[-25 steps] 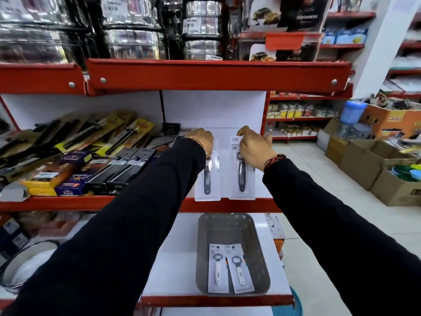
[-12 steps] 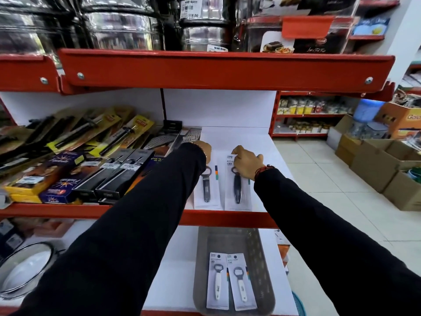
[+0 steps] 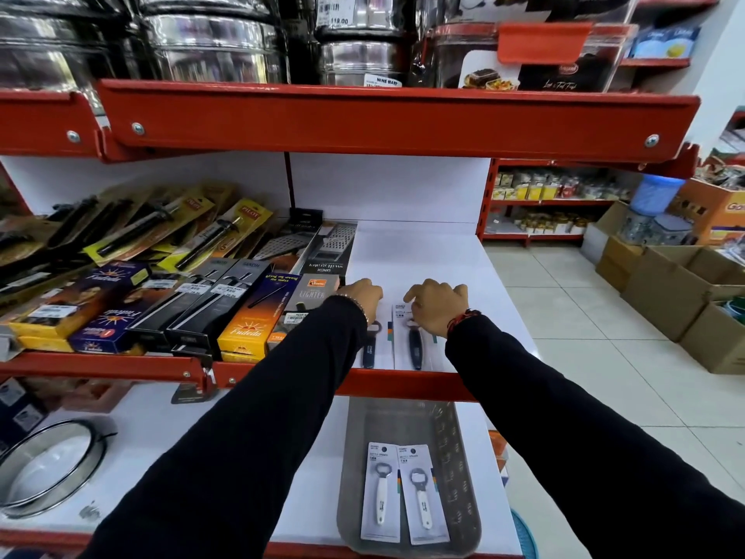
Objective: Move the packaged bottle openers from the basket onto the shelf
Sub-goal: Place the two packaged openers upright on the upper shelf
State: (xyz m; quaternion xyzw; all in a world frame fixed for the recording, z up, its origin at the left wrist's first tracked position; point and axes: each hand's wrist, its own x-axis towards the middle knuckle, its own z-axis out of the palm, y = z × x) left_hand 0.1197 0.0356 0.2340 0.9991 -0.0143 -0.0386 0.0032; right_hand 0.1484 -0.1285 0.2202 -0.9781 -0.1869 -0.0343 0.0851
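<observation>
Both grips, left hand (image 3: 361, 297) and right hand (image 3: 437, 304), are resting loosely on dark-handled openers (image 3: 415, 344) on the shelf (image 3: 419, 256), while two white-handled openers (image 3: 403, 492) are lying lengthwise in the basket (image 3: 459, 457) directly below, nearer the right hand.

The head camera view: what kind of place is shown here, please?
Most likely a household goods shop. Red shelves carry priced steel containers and packaged kitchen lighters, more stocked racks stand across the aisle, and cardboard boxes sit on the tiled floor.
</observation>
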